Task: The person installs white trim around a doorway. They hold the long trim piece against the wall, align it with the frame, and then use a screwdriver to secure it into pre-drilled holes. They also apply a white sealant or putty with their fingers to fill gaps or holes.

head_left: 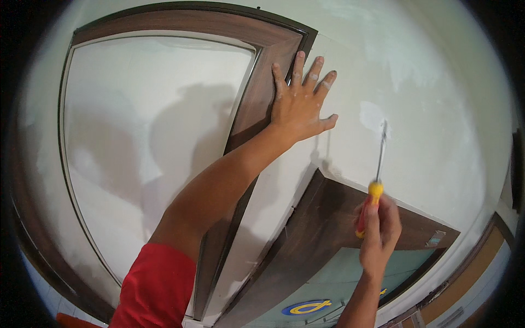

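Screwdriver (pixel 376 180) tip blurs against the wall (pixel 426 109); right hand (pixel 380 232) perhaps hides the handle's lower end.

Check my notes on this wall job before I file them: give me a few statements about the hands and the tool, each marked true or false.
1. The left hand lies flat, fingers spread, on the brown door frame and the wall. True.
2. The right hand holds a hammer. False: a screwdriver with a yellow and red handle.
3. The screwdriver's tip meets a white patch on the wall. True.
4. The left sleeve is blue. False: red.
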Tool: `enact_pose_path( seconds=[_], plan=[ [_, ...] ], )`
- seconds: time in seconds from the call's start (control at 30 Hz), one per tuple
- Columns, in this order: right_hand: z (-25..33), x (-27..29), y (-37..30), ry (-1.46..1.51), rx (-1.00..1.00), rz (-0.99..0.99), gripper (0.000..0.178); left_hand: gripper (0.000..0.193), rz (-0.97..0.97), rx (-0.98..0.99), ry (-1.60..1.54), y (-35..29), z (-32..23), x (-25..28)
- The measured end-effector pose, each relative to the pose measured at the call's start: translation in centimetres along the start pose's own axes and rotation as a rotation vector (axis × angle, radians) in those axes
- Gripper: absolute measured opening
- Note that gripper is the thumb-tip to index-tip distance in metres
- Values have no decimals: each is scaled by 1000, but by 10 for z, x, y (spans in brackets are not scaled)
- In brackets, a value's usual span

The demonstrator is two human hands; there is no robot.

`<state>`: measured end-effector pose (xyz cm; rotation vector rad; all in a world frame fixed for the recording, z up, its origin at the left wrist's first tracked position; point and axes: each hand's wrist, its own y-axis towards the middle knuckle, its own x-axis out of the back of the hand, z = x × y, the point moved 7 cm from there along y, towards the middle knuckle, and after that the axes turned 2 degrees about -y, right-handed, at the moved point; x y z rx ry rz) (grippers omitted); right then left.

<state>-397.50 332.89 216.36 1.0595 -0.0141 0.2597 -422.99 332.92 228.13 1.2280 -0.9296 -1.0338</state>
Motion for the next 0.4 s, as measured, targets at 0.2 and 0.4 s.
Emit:
enact_pose_path(
  seconds=[0.2,0.4],
  plan=[
    [49,-15,90,-460,307,-80,27,89,-15,-15,-5,-5,5,4],
    [94,-22,152,-873,592,22,28,89,50,36,-35,0,-1,7]
  ],
)
